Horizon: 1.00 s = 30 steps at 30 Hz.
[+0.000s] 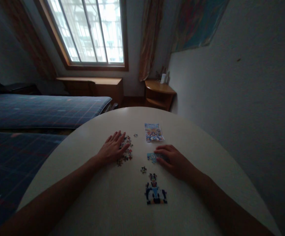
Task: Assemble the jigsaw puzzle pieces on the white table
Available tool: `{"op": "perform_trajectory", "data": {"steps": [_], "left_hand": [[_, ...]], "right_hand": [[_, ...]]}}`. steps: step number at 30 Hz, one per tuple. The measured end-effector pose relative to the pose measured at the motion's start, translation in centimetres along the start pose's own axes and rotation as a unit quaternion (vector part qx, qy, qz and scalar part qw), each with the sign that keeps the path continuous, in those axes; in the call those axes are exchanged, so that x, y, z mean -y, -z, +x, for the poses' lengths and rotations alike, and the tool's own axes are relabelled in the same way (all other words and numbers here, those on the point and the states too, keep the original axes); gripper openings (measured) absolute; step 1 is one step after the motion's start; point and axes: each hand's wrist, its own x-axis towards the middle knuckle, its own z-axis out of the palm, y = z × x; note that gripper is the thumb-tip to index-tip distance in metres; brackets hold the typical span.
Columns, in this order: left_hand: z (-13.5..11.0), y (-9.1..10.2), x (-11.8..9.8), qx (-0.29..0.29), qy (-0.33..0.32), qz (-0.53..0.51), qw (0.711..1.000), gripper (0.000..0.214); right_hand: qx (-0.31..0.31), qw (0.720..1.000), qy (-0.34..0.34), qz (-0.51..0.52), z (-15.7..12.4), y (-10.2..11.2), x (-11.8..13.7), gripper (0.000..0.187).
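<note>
My left hand [112, 148] lies flat with its fingers stretched out over a heap of loose jigsaw pieces [127, 151] on a white round table [122, 203]. My right hand [173, 159] rests to the right, its fingers curled and pressing on a small joined blue patch of puzzle [152, 157]. A bigger assembled section [155, 192] with blue, black and white colours lies nearer to me. One single piece [143, 169] sits between the hands. A printed reference picture [153, 132] lies beyond the right hand.
Another stray piece [135, 135] lies left of the picture. A grey wall runs close along the table's right side. Left of the table is a bed [41, 109] with a blue checked cover. A wooden corner shelf [159, 93] stands below the window [90, 31].
</note>
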Motion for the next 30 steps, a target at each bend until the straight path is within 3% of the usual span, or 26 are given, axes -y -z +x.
{"op": "perform_trajectory", "data": {"steps": [7,11,19,30], "left_hand": [[2.7,0.3,-0.3,0.026,-0.085,-0.017,0.996,0.071],[3.8,0.1,-1.1,0.006,-0.095,-0.023,0.995,0.059],[5.1,0.4,-4.6,-0.043,-0.08,-0.014,0.996,0.032],[6.5,1.0,-4.3,0.031,-0.122,-0.084,0.988,0.018]], "right_hand": [[-0.001,1.0,0.013,0.009,-0.1,0.1,0.0,0.028],[0.004,1.0,0.011,0.001,-0.2,0.1,0.0,0.029],[0.006,1.0,0.012,0.0,-0.3,0.1,0.0,0.03],[0.011,1.0,0.004,-0.005,-0.3,0.2,0.2,0.031]]}}
